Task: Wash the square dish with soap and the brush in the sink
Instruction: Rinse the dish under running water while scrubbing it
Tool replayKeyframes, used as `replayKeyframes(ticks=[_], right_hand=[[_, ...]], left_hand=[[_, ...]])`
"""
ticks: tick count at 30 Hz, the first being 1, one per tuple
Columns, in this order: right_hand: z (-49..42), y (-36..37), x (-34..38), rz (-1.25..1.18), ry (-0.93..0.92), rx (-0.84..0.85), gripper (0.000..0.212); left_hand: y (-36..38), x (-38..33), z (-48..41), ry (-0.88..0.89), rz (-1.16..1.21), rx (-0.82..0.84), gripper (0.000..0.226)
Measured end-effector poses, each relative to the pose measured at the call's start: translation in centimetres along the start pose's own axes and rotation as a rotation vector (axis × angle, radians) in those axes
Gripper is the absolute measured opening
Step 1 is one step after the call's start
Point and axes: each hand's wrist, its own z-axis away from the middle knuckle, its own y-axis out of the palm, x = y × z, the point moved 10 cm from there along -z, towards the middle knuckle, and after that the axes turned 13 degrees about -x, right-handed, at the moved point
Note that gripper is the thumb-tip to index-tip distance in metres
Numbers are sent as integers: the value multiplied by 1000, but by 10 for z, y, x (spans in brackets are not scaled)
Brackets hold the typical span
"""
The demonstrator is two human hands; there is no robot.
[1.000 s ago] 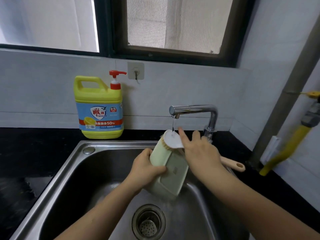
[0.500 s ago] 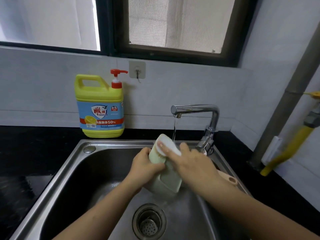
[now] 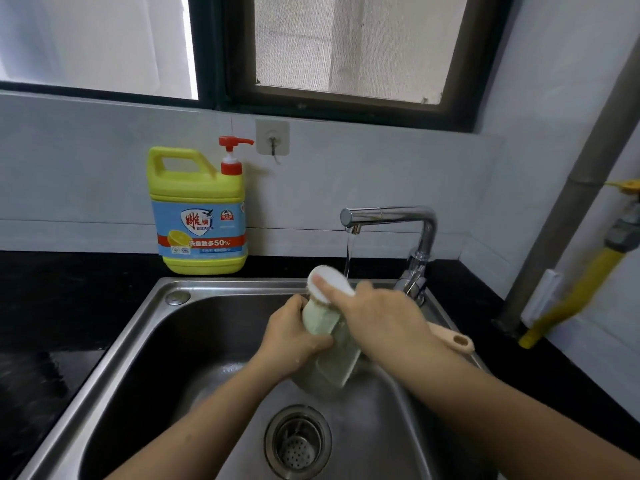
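Black counter (image 3: 52, 306) surrounds a steel sink (image 3: 138, 327). Over the basin, the left grip (image 3: 294, 334) clasps the tilted square dish (image 3: 332, 358). The right grip (image 3: 381, 317) holds the brush (image 3: 329, 273) against the dish's upper edge, beside the tap's (image 3: 391, 216) stream.

Middle of the brush (image 3: 329, 284) beneath the right hand (image 3: 382, 323); near rim of the sink (image 3: 242, 285) cropped.

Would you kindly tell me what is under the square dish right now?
Wet sink floor shows below the square dish, with the drain strainer nearer the camera. The left hand holds the dish; the spot directly beneath it is hidden.
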Motion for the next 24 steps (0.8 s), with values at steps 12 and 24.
replayKeyframes(ticks=[12,24], right_hand=[[23,77,-92,-352,458,428,52],[19,76,-88,-340,431,321,48]], left_hand=[[-22,10,-8,-41,140,33,58],[-32,19,-12,-128,255,-8,57]])
